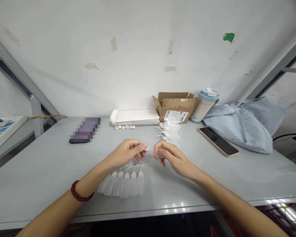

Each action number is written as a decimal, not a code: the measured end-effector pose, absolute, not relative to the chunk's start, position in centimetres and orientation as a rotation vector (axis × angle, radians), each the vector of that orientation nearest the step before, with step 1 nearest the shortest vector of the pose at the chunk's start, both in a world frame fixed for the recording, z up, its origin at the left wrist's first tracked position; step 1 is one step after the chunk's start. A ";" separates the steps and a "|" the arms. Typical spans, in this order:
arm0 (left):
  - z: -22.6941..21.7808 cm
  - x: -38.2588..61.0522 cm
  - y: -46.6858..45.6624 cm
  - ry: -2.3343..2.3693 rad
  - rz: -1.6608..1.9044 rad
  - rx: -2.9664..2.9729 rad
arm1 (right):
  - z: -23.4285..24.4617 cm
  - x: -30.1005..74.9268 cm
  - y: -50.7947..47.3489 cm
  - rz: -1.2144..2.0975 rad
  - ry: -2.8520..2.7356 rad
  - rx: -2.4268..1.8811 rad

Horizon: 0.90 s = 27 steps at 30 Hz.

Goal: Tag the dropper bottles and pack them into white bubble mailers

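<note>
My left hand (pixel 132 150) is closed, thumb against fingers, around a small white piece (pixel 148 149) that is mostly covered by the fingertips. Close by on the right, my right hand (pixel 171 156) pinches a thin, pale, see-through edge; its kind cannot be made out. Below my left hand, several translucent squeeze bottles (pixel 126 186) lie side by side in a row, thin white straps or tubes at their necks. Beyond my right hand is a second group of similar bottles (pixel 171 133). Several small white caps (pixel 124 127) stand in a line farther back.
At the back are a stack of white flat boxes (pixel 138 116), an open cardboard box (pixel 176 107) and a blue-lidded tumbler (pixel 204 107). A phone (pixel 218 141) and a light-blue cloth bag (pixel 239 126) lie right. A dark, blurred-out object (pixel 85 130) lies left.
</note>
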<state>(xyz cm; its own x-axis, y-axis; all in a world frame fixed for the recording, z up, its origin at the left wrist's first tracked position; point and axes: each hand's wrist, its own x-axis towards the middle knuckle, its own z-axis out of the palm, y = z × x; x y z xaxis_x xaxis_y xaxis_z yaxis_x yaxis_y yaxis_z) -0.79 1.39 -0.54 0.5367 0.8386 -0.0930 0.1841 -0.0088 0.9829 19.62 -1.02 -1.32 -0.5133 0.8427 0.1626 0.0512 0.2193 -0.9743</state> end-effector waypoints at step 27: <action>0.1 -0.6 0.7 0.954 0.752 1.643 | -1.4 19.9 -0.6 1.576 -1.613 -0.858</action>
<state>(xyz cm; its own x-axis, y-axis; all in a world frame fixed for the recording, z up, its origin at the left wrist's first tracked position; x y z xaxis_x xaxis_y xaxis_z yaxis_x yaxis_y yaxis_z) -0.55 0.67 0.06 0.4860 0.8738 0.0152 0.2186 -0.1383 0.9660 19.92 -0.60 -1.43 -0.5255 0.8499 0.0396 -0.0199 0.0342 -0.9992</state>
